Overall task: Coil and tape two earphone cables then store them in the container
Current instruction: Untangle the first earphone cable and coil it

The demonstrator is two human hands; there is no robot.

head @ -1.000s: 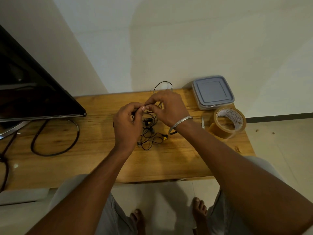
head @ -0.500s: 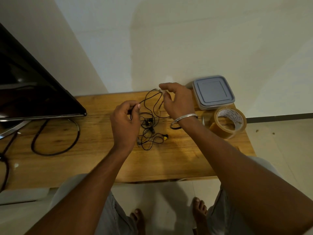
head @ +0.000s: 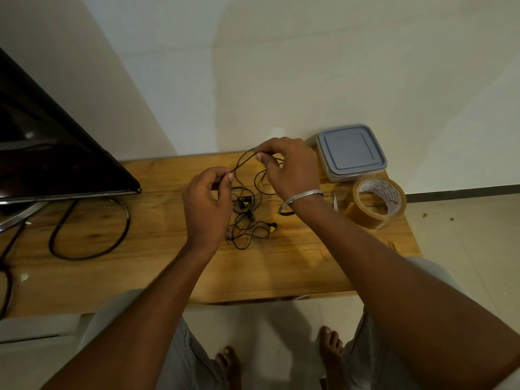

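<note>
Early: both hands' fingers pinch the thin black earphone cable (head: 244,161), uncoiled; brown tape roll (head: 377,202) unused, grey-lidded plastic container (head: 351,152) closed on the wooden counter (head: 157,249)

Home room, wooden table (head: 157,271), television (head: 56,159), tiled floor (head: 461,237)

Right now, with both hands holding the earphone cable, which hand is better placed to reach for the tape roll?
Probably the right hand. The tape roll stands at the table's right end, just beyond the right wrist, while the left hand is farther away and pinches the earphone cable, so it can keep the loop.
</note>
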